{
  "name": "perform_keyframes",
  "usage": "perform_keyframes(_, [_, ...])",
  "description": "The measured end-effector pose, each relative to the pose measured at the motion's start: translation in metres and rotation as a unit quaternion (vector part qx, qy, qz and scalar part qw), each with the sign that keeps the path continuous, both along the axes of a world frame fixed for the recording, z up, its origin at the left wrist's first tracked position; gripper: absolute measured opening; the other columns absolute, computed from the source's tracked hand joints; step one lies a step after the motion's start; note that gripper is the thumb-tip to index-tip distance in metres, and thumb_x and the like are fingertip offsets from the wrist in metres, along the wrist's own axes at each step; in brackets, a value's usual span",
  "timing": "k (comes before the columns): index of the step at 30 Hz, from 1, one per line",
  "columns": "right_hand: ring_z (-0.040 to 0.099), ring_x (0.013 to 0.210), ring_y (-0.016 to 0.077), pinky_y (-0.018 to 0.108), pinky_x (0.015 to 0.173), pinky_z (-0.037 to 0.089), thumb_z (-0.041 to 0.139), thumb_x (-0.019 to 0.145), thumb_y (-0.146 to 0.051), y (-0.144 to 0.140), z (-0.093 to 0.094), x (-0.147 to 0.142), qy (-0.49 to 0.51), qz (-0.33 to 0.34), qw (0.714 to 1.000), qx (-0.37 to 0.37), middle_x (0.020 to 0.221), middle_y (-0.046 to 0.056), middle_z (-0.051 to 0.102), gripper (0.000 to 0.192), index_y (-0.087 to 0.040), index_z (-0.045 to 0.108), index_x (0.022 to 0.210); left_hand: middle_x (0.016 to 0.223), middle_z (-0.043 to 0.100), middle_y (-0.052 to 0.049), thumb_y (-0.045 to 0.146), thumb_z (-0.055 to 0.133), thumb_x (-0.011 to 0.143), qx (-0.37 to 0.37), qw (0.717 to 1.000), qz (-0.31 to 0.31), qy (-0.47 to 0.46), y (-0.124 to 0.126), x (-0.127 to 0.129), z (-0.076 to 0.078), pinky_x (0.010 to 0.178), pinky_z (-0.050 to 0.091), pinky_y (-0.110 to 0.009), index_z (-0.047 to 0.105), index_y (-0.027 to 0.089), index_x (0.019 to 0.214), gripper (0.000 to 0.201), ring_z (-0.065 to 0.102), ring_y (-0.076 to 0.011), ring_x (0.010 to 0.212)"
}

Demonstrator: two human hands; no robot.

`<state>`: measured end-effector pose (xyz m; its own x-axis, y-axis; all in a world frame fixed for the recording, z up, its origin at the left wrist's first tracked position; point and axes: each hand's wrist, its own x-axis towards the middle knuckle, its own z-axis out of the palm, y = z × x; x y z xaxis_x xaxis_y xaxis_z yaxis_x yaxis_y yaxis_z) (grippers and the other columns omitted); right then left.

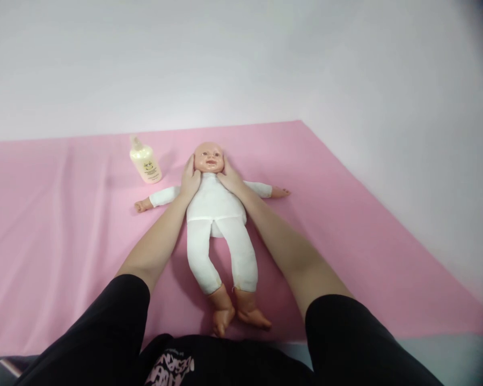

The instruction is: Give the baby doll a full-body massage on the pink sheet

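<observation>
Because laid flat on its back along the pink sheet (346, 225), feet toward the wearer and arms spread wide, doll (215, 214) presents its head squarely to both hands. Left hand (190, 179) cupped against one cheek, right hand (230, 178) against the other, head (208, 156) cradled between them. Fingers (190, 165) gently curved and lying close together, pressed flat to the face rather than clamped. Lotion bottle (145, 161) upright just beside the head, untouched, near the left hand.

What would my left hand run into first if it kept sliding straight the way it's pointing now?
The left hand points up along the doll's head, which it already touches; beyond that, bare pink sheet, probably.
</observation>
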<state>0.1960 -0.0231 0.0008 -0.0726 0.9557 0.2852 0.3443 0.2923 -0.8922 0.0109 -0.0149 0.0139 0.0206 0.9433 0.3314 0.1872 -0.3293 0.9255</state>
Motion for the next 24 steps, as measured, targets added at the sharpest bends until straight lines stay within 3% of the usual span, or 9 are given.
perform_keyframes(3, [0.037,0.156,0.0315,0.051,0.132,0.028,0.067,0.086,-0.046,-0.006,0.003,-0.002,-0.005,0.040,0.999,0.025,0.168,0.012,0.035,0.109,-0.019,0.000,0.168,0.172,0.029,-0.010,0.045,0.071,0.084,0.076,0.994,-0.060,0.053,-0.007,-0.001,0.006,0.134,0.006,-0.038,0.039,0.020,0.158,0.085,0.015,-0.0257,0.163])
perform_keyframes(6, [0.004,0.165,0.0264,0.047,0.136,0.010,0.064,0.088,-0.051,-0.013,0.011,-0.003,-0.041,0.077,0.992,0.092,0.177,0.007,0.003,0.106,-0.019,0.001,0.168,0.173,0.027,-0.010,0.060,0.071,0.082,0.130,0.983,-0.098,0.088,-0.011,0.000,0.014,0.133,-0.003,-0.045,0.046,0.024,0.154,0.084,0.008,-0.0285,0.164])
perform_keyframes(9, [-0.010,0.165,0.0241,0.047,0.135,0.001,0.060,0.092,-0.053,-0.017,0.016,-0.002,-0.074,0.093,0.986,0.114,0.177,0.003,-0.008,0.098,-0.021,0.006,0.168,0.173,0.025,-0.009,0.071,0.065,0.084,0.156,0.974,-0.114,0.116,-0.011,0.000,0.018,0.132,-0.006,-0.048,0.055,0.027,0.146,0.077,0.008,-0.0299,0.164])
perform_keyframes(14, [-0.007,0.165,0.0221,0.047,0.136,0.003,0.060,0.091,-0.062,-0.012,0.016,-0.002,-0.054,0.084,0.990,0.100,0.177,0.001,-0.004,0.100,-0.026,0.007,0.168,0.172,0.028,-0.009,0.079,0.053,0.088,0.170,0.973,-0.105,0.116,0.001,-0.001,0.008,0.133,-0.002,-0.045,0.055,0.027,0.148,0.079,0.013,-0.0287,0.164])
perform_keyframes(19, [0.023,0.162,0.0264,0.048,0.135,0.018,0.070,0.081,-0.070,-0.006,0.008,-0.004,0.038,0.083,0.996,0.004,0.175,0.004,0.017,0.125,-0.027,-0.010,0.167,0.174,0.023,-0.010,0.082,0.031,0.094,0.186,0.967,-0.085,0.153,0.015,-0.003,-0.010,0.134,0.003,-0.044,0.033,0.028,0.161,0.086,0.013,-0.0254,0.164])
perform_keyframes(22, [0.033,0.158,0.0309,0.053,0.134,0.023,0.078,0.075,-0.066,-0.004,0.006,-0.005,0.055,0.063,0.995,-0.053,0.171,0.007,0.029,0.135,-0.025,-0.012,0.167,0.175,0.018,-0.011,0.084,0.034,0.092,0.128,0.983,-0.063,0.119,0.020,-0.002,-0.020,0.135,0.006,-0.044,0.021,0.027,0.164,0.093,0.009,-0.0266,0.164])
perform_keyframes(24, [0.037,0.156,0.0330,0.055,0.133,0.026,0.081,0.073,-0.063,-0.003,0.007,-0.005,0.055,0.053,0.996,-0.053,0.169,0.009,0.034,0.135,-0.023,-0.007,0.168,0.176,0.013,-0.011,0.085,0.039,0.090,0.071,0.993,-0.048,0.087,0.021,-0.001,-0.025,0.134,0.008,-0.045,0.018,0.027,0.165,0.098,0.008,-0.0279,0.164])
